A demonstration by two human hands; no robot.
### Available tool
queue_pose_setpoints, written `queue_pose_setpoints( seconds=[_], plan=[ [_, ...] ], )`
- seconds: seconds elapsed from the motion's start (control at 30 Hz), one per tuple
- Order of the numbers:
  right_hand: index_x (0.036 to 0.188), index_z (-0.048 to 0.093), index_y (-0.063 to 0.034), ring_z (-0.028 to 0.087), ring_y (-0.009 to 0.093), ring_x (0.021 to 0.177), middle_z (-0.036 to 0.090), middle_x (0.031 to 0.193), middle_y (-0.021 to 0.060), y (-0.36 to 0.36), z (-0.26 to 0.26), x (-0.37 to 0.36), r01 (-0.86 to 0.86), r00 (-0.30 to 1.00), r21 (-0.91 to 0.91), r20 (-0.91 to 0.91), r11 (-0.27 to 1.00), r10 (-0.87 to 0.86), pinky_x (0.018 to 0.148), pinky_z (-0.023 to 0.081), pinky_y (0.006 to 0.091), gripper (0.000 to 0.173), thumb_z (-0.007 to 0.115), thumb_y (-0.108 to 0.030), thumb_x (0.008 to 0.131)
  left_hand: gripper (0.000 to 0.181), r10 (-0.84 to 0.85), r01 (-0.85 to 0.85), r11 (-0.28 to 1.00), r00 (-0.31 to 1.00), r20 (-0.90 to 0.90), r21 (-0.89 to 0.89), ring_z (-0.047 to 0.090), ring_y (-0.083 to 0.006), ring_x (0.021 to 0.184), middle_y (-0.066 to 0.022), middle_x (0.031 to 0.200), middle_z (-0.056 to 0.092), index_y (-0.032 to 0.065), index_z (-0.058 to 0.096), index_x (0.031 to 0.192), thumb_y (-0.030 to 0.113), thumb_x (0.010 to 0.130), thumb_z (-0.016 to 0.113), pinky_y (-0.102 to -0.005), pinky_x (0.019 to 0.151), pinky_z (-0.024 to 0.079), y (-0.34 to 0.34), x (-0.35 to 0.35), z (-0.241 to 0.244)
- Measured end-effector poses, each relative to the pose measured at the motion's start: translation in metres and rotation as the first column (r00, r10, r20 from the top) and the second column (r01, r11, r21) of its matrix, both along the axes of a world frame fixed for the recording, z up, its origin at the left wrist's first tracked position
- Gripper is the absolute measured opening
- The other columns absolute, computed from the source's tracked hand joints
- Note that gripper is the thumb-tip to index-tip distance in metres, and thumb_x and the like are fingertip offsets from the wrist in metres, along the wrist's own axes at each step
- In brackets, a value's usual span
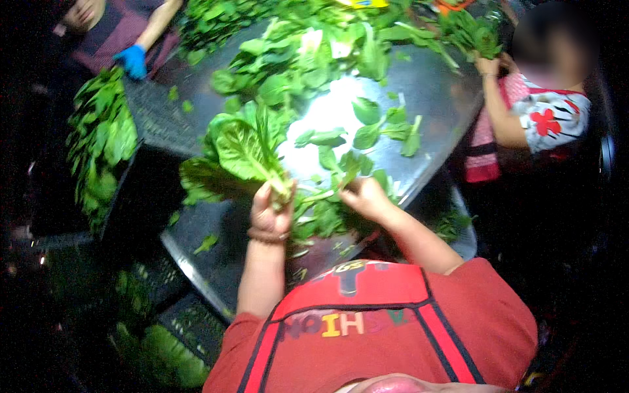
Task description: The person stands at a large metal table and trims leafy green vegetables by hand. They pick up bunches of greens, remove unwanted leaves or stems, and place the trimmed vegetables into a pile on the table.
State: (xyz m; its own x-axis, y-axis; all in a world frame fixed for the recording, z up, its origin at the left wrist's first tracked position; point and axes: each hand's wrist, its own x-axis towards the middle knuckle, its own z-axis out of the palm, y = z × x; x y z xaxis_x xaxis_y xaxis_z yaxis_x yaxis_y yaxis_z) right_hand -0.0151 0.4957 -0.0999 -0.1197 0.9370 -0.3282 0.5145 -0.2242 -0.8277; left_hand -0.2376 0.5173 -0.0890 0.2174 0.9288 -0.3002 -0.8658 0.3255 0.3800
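My left hand (pixel 271 211) grips the pale stem ends of a bunch of broad-leaved greens (pixel 241 150). Its leaves fan up and to the left over a metal table (pixel 437 123). To the right, my right hand (pixel 367 197) has its thumb and fingers pinched on a green leaf (pixel 351 166), slightly blurred; the exact grip is partly hidden. Beneath and between my hands lies a heap of loose leaves and pale stalks (pixel 328 218). Several leafy sprigs (pixel 376 128) are scattered just beyond, under a bright glare.
A large pile of greens (pixel 314 54) covers the table's far side. At left, a dark crate (pixel 147 182) stands near stacked greens (pixel 100 142) and a co-worker's blue-gloved hand (pixel 132 61). Another co-worker's hands (pixel 489 65) hold greens at right. Lower left are more leaves (pixel 169 356).
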Motion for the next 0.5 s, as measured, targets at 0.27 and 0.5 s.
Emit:
queue_pose_setpoints(
  seconds=[0.27,0.5],
  plan=[
    [0.123,0.042,-0.0005,0.052,0.03,0.106,0.055,0.114,0.0205,0.013,0.008,-0.029,0.082,0.941,0.283,-0.338,0.956,0.019,0.094,0.04,0.0361,0.07,0.072,-0.037,0.072,0.046,-0.327,0.291,0.936,0.927,-0.184,-0.2,0.058,-0.0246,0.099,-0.0127,0.112,0.06,0.0078,0.055,0.118,0.025,0.076,0.066,-0.0373,0.087,0.045,0.007,0.058,0.012],
    [0.127,0.041,-0.0022,0.052,0.032,0.108,0.054,0.116,0.0218,0.076,-0.043,0.043,0.307,0.932,0.154,-0.248,0.939,-0.264,0.094,0.04,0.0365,0.072,0.069,-0.04,0.073,0.057,0.211,0.909,0.401,-0.212,-0.954,-0.113,0.058,-0.0327,0.093,-0.0143,0.106,0.061,0.0082,0.056,0.111,0.034,0.064,0.075,-0.0384,0.083,0.047,0.06,0.105,0.049]
  ],
)
